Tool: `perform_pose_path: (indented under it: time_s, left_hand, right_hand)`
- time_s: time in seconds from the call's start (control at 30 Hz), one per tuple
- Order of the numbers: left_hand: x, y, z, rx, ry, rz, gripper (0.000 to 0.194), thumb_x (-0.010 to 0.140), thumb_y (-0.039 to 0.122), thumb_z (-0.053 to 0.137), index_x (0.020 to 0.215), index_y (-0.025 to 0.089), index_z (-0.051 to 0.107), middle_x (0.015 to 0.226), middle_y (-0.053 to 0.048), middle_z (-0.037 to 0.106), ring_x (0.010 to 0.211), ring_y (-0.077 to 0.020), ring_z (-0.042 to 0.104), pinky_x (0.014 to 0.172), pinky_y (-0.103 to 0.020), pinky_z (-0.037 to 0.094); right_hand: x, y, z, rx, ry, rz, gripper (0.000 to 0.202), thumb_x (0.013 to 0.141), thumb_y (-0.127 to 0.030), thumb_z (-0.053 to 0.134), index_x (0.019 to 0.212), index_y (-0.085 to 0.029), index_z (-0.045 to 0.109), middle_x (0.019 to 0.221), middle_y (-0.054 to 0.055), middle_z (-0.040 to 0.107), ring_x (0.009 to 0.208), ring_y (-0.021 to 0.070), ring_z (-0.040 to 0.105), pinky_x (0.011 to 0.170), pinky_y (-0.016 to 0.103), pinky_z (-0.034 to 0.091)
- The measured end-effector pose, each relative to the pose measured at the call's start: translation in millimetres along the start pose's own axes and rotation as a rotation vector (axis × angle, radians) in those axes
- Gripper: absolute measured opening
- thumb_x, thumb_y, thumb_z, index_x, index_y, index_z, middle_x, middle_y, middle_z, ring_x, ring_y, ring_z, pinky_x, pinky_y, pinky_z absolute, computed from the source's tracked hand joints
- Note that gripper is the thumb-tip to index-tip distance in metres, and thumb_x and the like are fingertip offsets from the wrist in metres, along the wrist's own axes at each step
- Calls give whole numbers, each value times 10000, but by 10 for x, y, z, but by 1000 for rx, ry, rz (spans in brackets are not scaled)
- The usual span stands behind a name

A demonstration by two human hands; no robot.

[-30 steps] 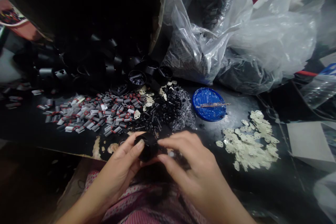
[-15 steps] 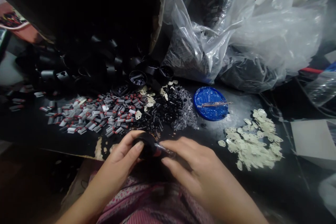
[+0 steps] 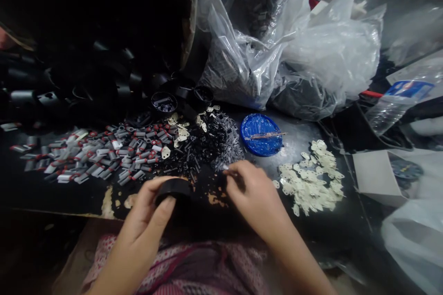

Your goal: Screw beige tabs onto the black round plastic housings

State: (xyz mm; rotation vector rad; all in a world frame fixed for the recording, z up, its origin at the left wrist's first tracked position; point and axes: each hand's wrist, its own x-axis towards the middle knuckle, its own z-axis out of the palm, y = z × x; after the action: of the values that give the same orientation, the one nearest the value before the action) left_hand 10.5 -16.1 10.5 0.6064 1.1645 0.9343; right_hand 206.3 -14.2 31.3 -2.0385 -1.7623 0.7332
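My left hand (image 3: 152, 212) is closed around a black ring-shaped plastic part (image 3: 175, 187), with the thumb on its near side and the fingers behind. My right hand (image 3: 252, 193) is at the near edge of a heap of small grey pointed parts (image 3: 230, 143). Its thumb and fingers are pinched together. A small pale tip (image 3: 225, 167) shows at the fingertips, too blurred to name. Left of the grey heap lie small black parts and springs (image 3: 194, 154).
Grey cylinders with red ends (image 3: 104, 152) are heaped at left. A blue lid (image 3: 261, 136) with paste and a stick lies right of centre, near a pile of cream flat plates (image 3: 311, 177). Plastic bags (image 3: 242, 69) stand behind; a bottle (image 3: 398, 101) is at right.
My right hand has moved away from the black part, up and right to the grey heap; a shiny slim thing showed in it before. My left hand still holds the part, shifted slightly left.
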Motion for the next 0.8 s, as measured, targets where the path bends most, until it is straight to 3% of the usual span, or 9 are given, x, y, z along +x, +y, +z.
perform_pose_path:
  time_s: [0.1, 0.23, 0.33, 0.5, 0.7, 0.8]
  left_hand:
    - [42, -82, 45, 102, -31, 6, 237, 811, 389, 671, 1020, 277, 674, 978, -4, 698, 1068, -227, 590, 952, -278, 420]
    - [77, -101, 33, 79, -69, -52, 222, 804, 382, 686, 1002, 287, 656, 948, 14, 696, 1032, -207, 602, 938, -266, 428]
    - [92, -65, 67, -25, -47, -88, 231, 813, 376, 678, 1025, 290, 643, 997, 15, 701, 1002, -198, 618, 923, -291, 462]
    - [113, -11, 185, -306, -165, -261, 172, 881, 336, 599, 1029, 258, 639, 1061, -26, 716, 1031, -217, 644, 948, -391, 495]
    - [93, -19, 213, -345, -142, -213, 135, 880, 293, 612, 1002, 255, 655, 1046, -9, 723, 1001, -174, 652, 950, -358, 506]
    - [94, -27, 216, -328, -107, -181, 137, 863, 298, 634, 986, 248, 671, 1016, 0, 723, 997, -167, 649, 936, -335, 517]
  right_hand:
    - [147, 64, 51, -321, 57, -77, 82, 873, -186, 545, 829, -184, 614, 829, 42, 650, 731, 208, 571, 709, 360, 369]
    - [197, 84, 92, -472, 49, -159, 149, 886, -199, 535, 759, -177, 610, 762, 38, 628, 636, 184, 537, 661, 344, 324]
    - [146, 56, 104, -365, 46, -168, 113, 842, -173, 573, 733, -181, 603, 733, 17, 629, 628, 170, 518, 663, 329, 333]
    - [16, -42, 123, 90, 65, -216, 70, 822, -179, 589, 759, -196, 614, 728, -3, 638, 700, 161, 541, 673, 287, 387]
    - [-50, -98, 143, 115, 146, -363, 82, 856, -143, 585, 824, -193, 642, 751, -11, 648, 694, 143, 556, 708, 321, 366]
    - [-68, -86, 149, 160, 179, -350, 71, 869, -158, 595, 865, -208, 646, 791, -3, 665, 728, 149, 579, 712, 325, 379]
